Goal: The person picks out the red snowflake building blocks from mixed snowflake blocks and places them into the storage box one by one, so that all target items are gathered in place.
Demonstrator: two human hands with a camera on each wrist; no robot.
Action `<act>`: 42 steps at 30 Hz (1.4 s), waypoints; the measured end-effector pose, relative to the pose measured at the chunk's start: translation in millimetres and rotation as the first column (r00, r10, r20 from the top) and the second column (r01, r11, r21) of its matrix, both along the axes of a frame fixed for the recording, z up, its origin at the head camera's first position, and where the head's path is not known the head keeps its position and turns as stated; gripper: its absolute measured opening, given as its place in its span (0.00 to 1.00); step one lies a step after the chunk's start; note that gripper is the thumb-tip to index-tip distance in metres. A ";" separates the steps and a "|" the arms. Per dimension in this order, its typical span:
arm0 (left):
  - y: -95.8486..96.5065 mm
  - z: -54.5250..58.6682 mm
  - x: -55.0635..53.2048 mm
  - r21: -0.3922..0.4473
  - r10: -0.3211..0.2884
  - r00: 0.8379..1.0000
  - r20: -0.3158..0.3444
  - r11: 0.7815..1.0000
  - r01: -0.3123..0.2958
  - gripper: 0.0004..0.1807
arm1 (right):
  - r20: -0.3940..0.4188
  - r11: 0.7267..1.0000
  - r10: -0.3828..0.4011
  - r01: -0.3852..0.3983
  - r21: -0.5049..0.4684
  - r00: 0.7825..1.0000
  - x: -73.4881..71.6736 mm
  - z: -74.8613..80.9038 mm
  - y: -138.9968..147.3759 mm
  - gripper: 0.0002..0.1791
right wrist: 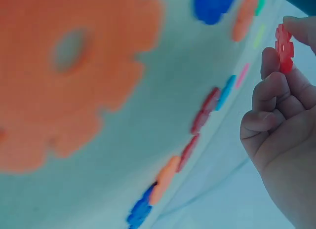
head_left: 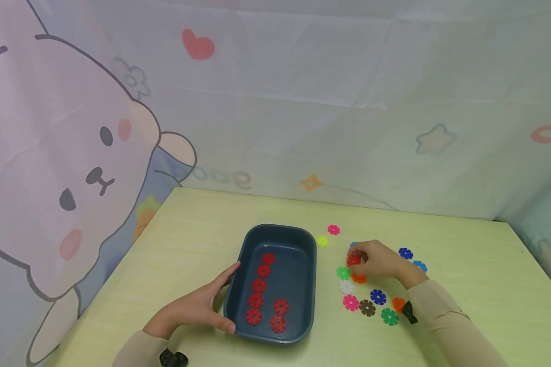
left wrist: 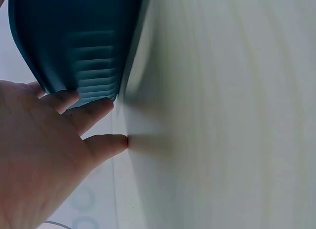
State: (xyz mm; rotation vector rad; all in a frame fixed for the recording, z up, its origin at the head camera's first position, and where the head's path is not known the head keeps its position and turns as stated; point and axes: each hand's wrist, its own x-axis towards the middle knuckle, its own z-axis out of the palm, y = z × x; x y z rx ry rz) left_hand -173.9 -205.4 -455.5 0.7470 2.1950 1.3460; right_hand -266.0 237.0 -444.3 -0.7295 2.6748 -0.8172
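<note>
A dark blue tray (head_left: 271, 290) stands on the table with several red snowflake discs (head_left: 259, 285) lying flat in it. My left hand (head_left: 195, 306) rests against the tray's left side, thumb near its front corner and fingers spread. The left wrist view shows these fingers (left wrist: 91, 113) fairly straight along the tray's outer wall. Right of the tray, my right hand (head_left: 380, 261) pinches a red snowflake disc (right wrist: 284, 49) between thumb and finger, above the scattered discs. The other fingers of that hand are curled in.
Snowflake discs of several colours lie loose around my right hand, among them a white one (head_left: 346, 286), a brown one (head_left: 367, 307) and a green one (head_left: 389, 316). Farther back are a pink disc (head_left: 333, 230) and a yellow disc (head_left: 322, 240). A printed curtain (head_left: 280, 112) hangs behind the table.
</note>
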 end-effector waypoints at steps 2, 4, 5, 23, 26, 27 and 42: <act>0.2 0.2 0.0 -0.001 0.002 1.000 0.004 1.000 -0.002 0.67 | -0.010 1.000 -0.011 0.011 -0.013 1.000 -0.2 2.2 -2.0 0.12; 0.6 0.4 0.3 -0.001 0.005 1.000 0.011 1.000 -0.005 0.67 | -0.006 0.999 -0.022 0.022 -0.025 1.000 -0.5 4.7 -3.8 0.13; 0.7 0.5 0.5 0.000 0.005 1.000 0.013 1.000 -0.005 0.67 | -0.002 0.999 -0.023 0.023 -0.032 1.000 -0.6 5.8 -4.6 0.14; -0.3 1.3 2.8 0.009 0.011 1.000 0.020 1.000 -0.011 0.68 | 0.092 0.964 0.058 -0.032 -0.265 0.994 12.2 33.2 -36.4 0.11; -0.2 1.3 3.4 0.013 0.009 1.000 0.020 1.000 -0.009 0.68 | 0.095 0.961 0.086 -0.057 -0.271 0.992 14.6 39.2 -46.8 0.10; -0.2 1.3 3.5 0.013 0.010 1.000 0.021 1.000 -0.010 0.68 | 0.092 0.960 0.097 -0.069 -0.270 0.991 15.4 41.3 -50.4 0.10; -1.8 2.1 2.4 0.007 -0.005 1.000 0.002 1.000 0.005 0.67 | 0.110 0.916 0.324 -0.282 -0.287 0.940 15.7 52.1 -106.9 0.13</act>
